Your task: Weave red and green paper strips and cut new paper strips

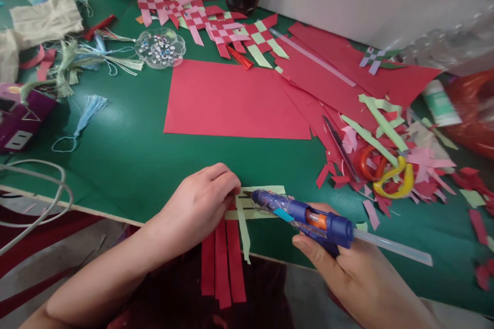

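Observation:
My right hand point(347, 267) is wrapped round a blue hot glue gun point(304, 213), a clear glue stick point(397, 249) jutting from its back. The gun's nozzle points left and meets the light green paper strips point(262, 214) near the table's front edge. My left hand point(204, 198) is closed over the left end of these strips, its fingertips partly hidden. Below it, red paper strips point(223, 267) hang past the table edge. One narrow green strip point(243, 231) lies across, slanting down beside my left fingers.
A red sheet point(239, 100) lies ahead. Woven paper fish point(193, 13) and a clear bead tray point(160, 49) sit behind it. Scissors point(405, 180), a craft knife point(341, 149) and paper scraps crowd the right. A blue tassel point(87, 115) and white cable point(57, 190) are left.

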### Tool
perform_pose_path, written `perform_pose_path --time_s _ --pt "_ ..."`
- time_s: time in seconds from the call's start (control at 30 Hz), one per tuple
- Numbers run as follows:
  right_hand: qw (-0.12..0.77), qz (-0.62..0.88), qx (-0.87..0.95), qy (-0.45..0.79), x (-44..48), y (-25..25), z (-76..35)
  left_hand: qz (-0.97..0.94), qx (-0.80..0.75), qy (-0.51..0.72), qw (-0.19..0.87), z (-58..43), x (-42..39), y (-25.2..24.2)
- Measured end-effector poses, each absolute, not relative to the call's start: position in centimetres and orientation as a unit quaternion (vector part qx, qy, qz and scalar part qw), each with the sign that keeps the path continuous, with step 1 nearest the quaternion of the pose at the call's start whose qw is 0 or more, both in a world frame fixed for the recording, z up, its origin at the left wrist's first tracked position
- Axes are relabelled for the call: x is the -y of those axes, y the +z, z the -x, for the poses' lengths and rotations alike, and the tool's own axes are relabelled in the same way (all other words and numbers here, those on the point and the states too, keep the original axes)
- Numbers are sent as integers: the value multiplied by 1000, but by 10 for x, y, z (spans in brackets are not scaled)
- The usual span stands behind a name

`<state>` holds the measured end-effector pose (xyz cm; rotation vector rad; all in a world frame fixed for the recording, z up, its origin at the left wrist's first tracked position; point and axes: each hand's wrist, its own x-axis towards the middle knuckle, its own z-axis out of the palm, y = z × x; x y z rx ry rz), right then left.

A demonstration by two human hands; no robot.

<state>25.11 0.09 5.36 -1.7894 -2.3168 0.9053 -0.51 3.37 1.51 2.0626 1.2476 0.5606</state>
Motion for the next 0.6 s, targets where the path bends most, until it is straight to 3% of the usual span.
perform_pose_path --time_s 0.6 --pt "51 583 755 294 -4 57 -247 -787 -480 214 323 5 -34 15"
